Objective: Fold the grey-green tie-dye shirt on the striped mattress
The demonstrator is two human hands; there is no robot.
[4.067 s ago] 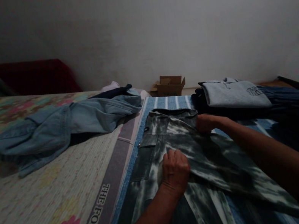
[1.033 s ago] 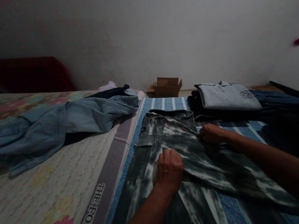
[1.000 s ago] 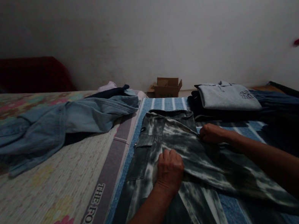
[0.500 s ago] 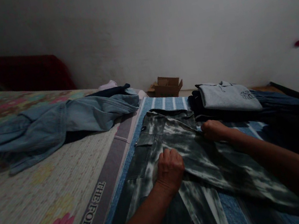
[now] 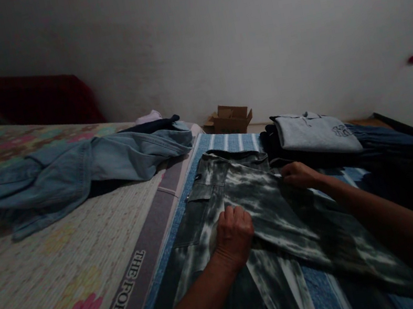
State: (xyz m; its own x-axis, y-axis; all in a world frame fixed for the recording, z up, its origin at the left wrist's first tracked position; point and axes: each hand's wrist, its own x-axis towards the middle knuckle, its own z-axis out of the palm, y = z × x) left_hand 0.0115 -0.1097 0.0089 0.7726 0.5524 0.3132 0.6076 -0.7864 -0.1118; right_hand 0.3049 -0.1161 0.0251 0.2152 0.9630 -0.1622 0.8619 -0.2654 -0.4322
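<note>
A pair of dark grey-green and white tie-dye pants (image 5: 253, 194) lies spread before me, its waistband at the far end and one leg angled off to the right. My left hand (image 5: 234, 232) is closed on the fabric near the crotch, fingers curled under. Farther off and to the right, my right hand (image 5: 298, 175) grips the pants' edge below the waistband. A flap pocket shows on the left side. Beneath the pants is a blue striped cloth (image 5: 232, 142).
Light-blue jeans (image 5: 84, 165) lie crumpled on the flowered bedspread (image 5: 24, 277) at left. Behind the right hand, a folded grey hoodie (image 5: 312, 133) tops a pile of dark clothes. An open cardboard box (image 5: 230, 119) stands by the wall.
My right hand has shifted slightly right, pulling the pants' edge with it. My left hand stays almost in place.
</note>
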